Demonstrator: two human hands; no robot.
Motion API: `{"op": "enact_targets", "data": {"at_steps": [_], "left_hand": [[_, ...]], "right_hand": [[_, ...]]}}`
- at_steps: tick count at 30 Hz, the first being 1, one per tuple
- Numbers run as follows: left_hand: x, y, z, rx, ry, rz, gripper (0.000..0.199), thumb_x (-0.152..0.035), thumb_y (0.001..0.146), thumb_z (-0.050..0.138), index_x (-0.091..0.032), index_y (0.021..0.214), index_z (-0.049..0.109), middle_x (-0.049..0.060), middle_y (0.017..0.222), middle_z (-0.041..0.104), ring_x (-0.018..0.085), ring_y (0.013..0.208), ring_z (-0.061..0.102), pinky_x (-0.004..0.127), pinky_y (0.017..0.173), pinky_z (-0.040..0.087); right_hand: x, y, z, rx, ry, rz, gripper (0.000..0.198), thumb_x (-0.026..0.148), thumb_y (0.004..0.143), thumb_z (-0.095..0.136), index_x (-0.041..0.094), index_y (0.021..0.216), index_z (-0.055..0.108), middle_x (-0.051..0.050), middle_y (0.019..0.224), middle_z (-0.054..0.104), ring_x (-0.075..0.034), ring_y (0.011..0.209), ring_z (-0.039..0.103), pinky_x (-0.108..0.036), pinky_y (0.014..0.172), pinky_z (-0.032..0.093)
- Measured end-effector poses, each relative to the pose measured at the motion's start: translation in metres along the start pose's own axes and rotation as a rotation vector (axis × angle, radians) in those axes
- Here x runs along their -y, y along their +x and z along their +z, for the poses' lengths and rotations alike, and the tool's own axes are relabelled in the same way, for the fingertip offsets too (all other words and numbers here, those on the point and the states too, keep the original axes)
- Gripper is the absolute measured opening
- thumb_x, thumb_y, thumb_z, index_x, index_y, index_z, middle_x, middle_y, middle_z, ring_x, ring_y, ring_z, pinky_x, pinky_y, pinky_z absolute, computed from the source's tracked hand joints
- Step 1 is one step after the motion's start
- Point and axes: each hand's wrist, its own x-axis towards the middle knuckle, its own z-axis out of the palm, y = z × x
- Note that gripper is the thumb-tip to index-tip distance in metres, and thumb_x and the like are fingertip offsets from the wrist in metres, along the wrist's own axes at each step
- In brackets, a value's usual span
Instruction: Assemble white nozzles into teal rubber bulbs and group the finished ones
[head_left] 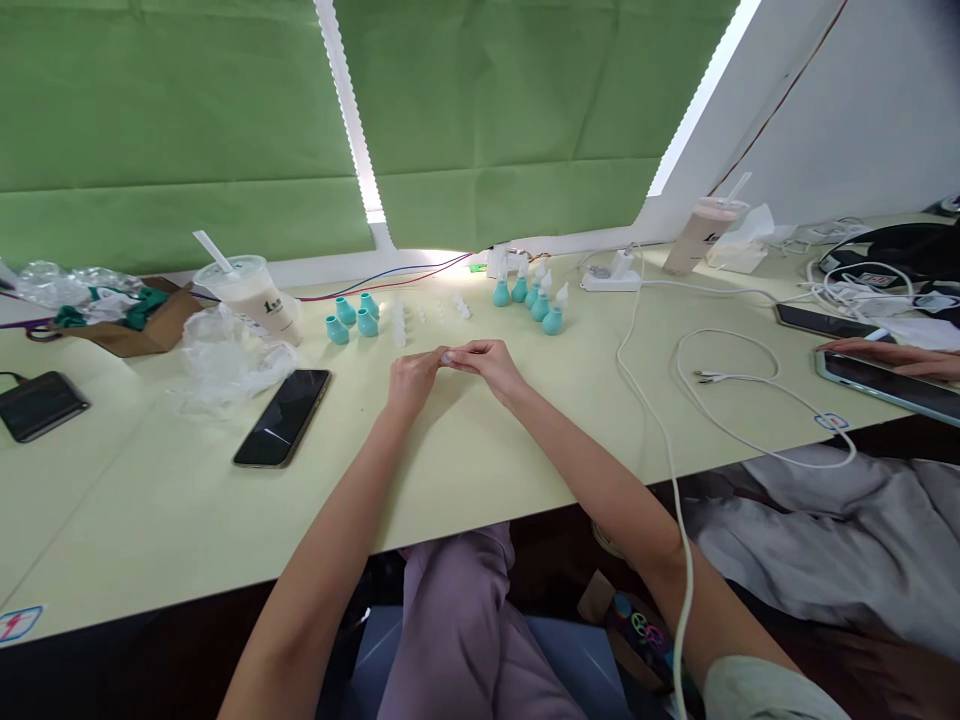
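A: I'm on the head feed, and here's the pinch: left hand (412, 384) and right hand (491, 365) meet over the table (465, 460), both gripping a small whitish piece (448, 357).

B: Where exactly is it?

A: Right between the two sets of fingertips, on the near side of the loose parts. Fingers hide most of it; I can't make out its shape.

B: What worries you?

A: Slipping! There's little to hold, so one uneven squeeze could shoot it loose, and pale on pale, I'd struggle to spot it.

B: Beyond the hands?

A: Four turquoise bulbs (367, 322) just ahead on the left, translucent pieces (399, 326) beside them. A careless forward sweep might scatter the lot.

B: And the drink cup (251, 295)?

A: A hard knock there could send liquid towards the phone (283, 418). Over right, the white cable (660, 410) crosses the forearm; yanking back quickly could snag it.
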Motion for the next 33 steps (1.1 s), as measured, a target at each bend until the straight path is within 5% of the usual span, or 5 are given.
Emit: {"op": "enact_targets", "data": {"at_steps": [22, 33], "left_hand": [[0.004, 0.006, 0.003, -0.06, -0.186, -0.145, 0.021, -0.033, 0.078, 0.057, -0.024, 0.086, 0.075, -0.004, 0.04, 0.046, 0.007, 0.041, 0.036, 0.021, 0.049, 0.031], [0.0, 0.006, 0.006, -0.126, -0.248, -0.163, 0.021, -0.028, 0.076, 0.059, -0.022, 0.09, 0.074, -0.005, 0.044, 0.052, 0.005, 0.039, 0.043, 0.018, 0.049, 0.036]], "right_hand": [[0.002, 0.004, -0.004, 0.024, -0.018, -0.028, 0.029, 0.038, 0.054, 0.079, 0.018, 0.074, 0.071, -0.002, 0.077, 0.07, -0.016, 0.082, 0.065, -0.033, 0.089, 0.05], [-0.003, -0.001, 0.004, -0.148, -0.497, -0.507, 0.023, 0.046, 0.076, 0.061, 0.025, 0.079, 0.07, -0.004, 0.097, 0.058, -0.015, 0.08, 0.059, -0.028, 0.074, 0.051]]}}
